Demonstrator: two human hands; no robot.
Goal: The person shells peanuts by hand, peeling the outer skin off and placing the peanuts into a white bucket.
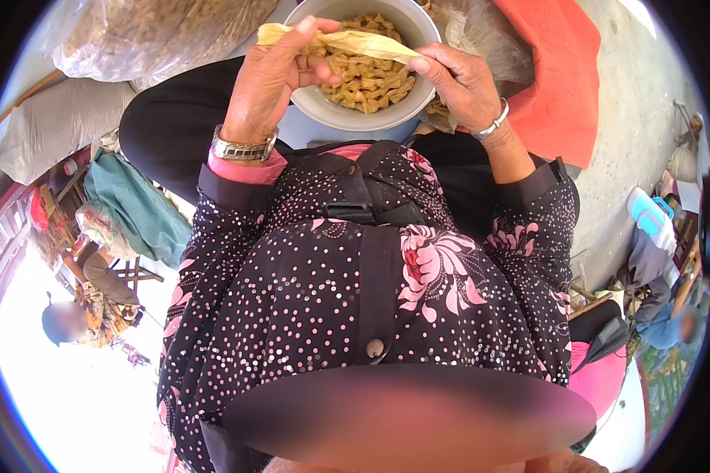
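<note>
A pale yellow, leaf-like strip (370, 44) is stretched between my two hands, above a white bowl (364, 121). My left hand (281, 74) grips the strip between thumb and forefinger near its wider end, the other fingers loosely curled. Thumb and fingers of my right hand (458, 83) pinch its narrow end by the bowl's right rim. Inside the bowl lie many short, yellowish-brown knotted or folded pieces (370, 86). What the strip is made of cannot be told for sure.
A large clear plastic bag (154, 35) of brownish material lies at upper left, beside a long wrapped bundle (65, 124). Right of the bowl are crumpled clear plastic (479, 35) and a red-orange sheet (559, 77). Other people sit at far left (103, 307) and far right (662, 325).
</note>
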